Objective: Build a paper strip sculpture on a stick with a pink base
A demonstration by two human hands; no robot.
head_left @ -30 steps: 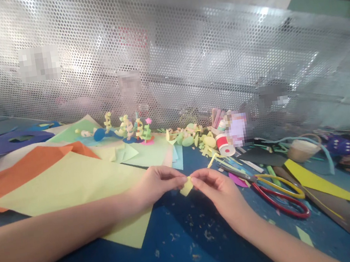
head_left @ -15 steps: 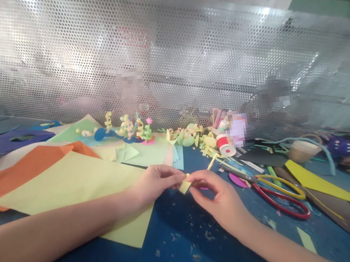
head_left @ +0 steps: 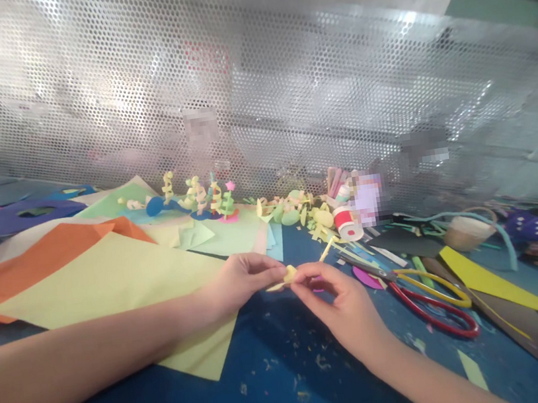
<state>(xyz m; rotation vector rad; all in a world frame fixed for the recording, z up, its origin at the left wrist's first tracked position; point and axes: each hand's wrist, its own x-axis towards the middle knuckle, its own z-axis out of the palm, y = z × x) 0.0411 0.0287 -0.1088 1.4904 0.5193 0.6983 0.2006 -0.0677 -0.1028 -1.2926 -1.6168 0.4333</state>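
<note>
Fingers of the left hand (head_left: 240, 284) and right hand (head_left: 344, 307) pinch the yellow paper scrap (head_left: 284, 277) between them.

Perforated metal screen (head_left: 284, 92), blue table (head_left: 275, 387)

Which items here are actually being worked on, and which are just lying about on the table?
In hand:
- small yellow paper piece, pinched between left hand and right hand

Lying about:
- scissors with red and yellow handles, right of the hands
- large yellow sheet under the left forearm
- orange sheet
- red-and-white spool
- paper figures by the mesh screen
</note>
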